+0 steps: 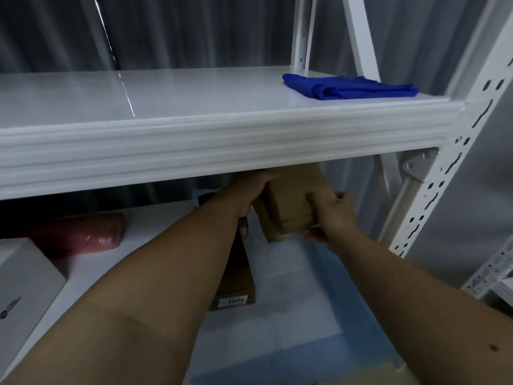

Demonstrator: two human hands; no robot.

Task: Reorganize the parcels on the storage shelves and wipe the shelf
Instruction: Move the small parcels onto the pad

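Both hands on a brown parcel, under the upper shelf.

We hold the cardboard box point(295, 202) from both sides just below the upper shelf's point(222, 151) front edge — left hand point(251, 191) curled over its left top corner, right hand point(333, 215) gripping the right side, thumb on the face. Below it: lower shelf point(155, 218) with a labelled box point(236, 287), a red wrapped parcel point(80, 232), a white box point(25, 282). Farther back, a folded blue cloth point(349, 86) lies on the upper shelf — right end.
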